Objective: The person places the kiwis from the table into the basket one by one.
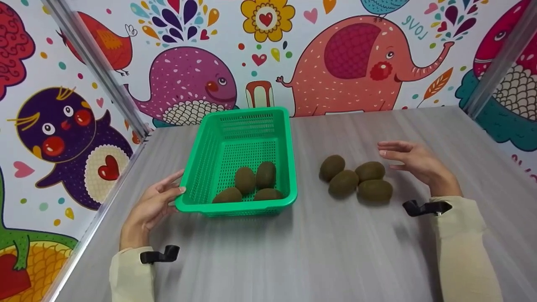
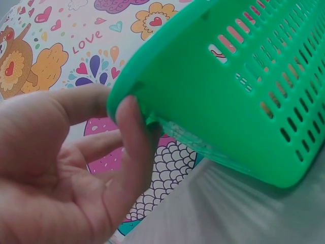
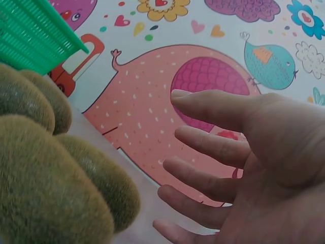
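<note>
In the head view a green plastic basket (image 1: 241, 206) stands left of the middle, with several brown kiwis (image 1: 245, 180) gathered at its near end. My left hand (image 1: 153, 203) is at the basket's near left corner and pinches the rim between thumb and fingers; the left wrist view shows the thumb (image 2: 134, 132) against that rim. To the basket's right, several more kiwis (image 1: 344, 183) lie in a close group on the table. Just right of this group is my right hand (image 1: 421, 163), fingers spread and palm empty, apart from the fuzzy kiwis (image 3: 51, 188) in the right wrist view.
The grey wood-grain table (image 1: 335, 256) has a printed cartoon wall (image 1: 268, 63) behind it and another printed panel along the left. Metal posts (image 1: 100, 67) rise at the back corners. A black wrist mount (image 1: 426, 207) sits on each sleeve.
</note>
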`<state>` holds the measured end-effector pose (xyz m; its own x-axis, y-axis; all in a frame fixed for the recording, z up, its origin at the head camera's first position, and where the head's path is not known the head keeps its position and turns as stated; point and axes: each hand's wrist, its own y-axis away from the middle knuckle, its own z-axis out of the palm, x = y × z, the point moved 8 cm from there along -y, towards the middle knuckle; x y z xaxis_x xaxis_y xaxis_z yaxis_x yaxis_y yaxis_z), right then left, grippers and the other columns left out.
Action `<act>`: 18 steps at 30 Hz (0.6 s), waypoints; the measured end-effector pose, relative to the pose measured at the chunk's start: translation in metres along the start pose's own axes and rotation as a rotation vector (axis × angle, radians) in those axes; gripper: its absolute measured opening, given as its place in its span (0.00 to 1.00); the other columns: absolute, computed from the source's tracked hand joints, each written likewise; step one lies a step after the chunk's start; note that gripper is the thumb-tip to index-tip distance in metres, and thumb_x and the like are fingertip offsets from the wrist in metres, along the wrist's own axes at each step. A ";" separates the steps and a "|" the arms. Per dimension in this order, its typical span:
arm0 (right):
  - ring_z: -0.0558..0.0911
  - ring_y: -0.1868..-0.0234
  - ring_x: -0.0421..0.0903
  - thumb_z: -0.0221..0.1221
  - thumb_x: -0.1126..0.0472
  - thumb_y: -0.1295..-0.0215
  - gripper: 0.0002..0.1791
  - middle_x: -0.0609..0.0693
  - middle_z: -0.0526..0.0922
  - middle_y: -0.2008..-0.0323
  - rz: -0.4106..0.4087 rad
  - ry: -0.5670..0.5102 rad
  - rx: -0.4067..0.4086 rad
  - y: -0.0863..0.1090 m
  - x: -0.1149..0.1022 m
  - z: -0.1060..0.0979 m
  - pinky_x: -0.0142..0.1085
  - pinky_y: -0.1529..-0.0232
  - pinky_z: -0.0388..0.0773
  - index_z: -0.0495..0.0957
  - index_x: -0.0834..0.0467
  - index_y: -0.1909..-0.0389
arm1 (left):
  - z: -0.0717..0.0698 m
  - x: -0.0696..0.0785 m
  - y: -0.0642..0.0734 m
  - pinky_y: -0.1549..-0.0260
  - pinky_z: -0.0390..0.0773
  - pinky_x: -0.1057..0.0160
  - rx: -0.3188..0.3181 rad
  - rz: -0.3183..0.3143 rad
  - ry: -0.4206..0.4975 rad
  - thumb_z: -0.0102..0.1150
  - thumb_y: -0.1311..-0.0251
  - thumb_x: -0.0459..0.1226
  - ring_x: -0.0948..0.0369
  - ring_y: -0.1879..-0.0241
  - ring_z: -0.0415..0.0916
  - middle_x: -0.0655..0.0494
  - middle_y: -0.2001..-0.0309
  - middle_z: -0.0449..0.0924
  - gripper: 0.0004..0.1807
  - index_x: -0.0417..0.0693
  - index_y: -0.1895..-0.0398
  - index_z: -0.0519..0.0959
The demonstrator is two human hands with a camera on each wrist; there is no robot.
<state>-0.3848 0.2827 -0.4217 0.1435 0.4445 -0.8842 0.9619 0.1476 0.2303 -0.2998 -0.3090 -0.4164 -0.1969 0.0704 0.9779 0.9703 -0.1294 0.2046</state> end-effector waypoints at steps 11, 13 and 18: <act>0.68 0.31 0.57 0.62 0.38 0.35 0.46 0.61 0.64 0.28 0.065 0.002 -0.081 -0.007 0.016 0.012 0.47 0.38 0.78 0.60 0.59 0.25 | -0.001 0.000 0.000 0.64 0.87 0.61 0.008 0.039 -0.034 0.55 0.29 0.34 0.64 0.58 0.85 0.59 0.49 0.79 0.37 0.43 0.21 0.53; 0.69 0.32 0.56 0.62 0.39 0.35 0.45 0.60 0.66 0.30 0.077 0.010 -0.088 -0.008 0.017 0.015 0.47 0.38 0.79 0.61 0.60 0.26 | -0.001 0.001 0.001 0.64 0.87 0.62 0.016 0.038 -0.040 0.56 0.30 0.34 0.65 0.58 0.85 0.59 0.49 0.79 0.37 0.43 0.21 0.53; 0.72 0.36 0.53 0.63 0.39 0.36 0.45 0.57 0.70 0.33 0.091 0.027 -0.108 -0.009 0.019 0.019 0.45 0.39 0.80 0.62 0.61 0.27 | -0.001 0.002 0.001 0.62 0.87 0.61 0.029 0.022 -0.070 0.56 0.29 0.36 0.64 0.57 0.84 0.59 0.48 0.77 0.37 0.45 0.21 0.54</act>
<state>-0.3865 0.2725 -0.4483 0.2216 0.4836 -0.8468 0.9141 0.1995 0.3531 -0.2994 -0.3097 -0.4143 -0.1658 0.1369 0.9766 0.9781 -0.1034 0.1806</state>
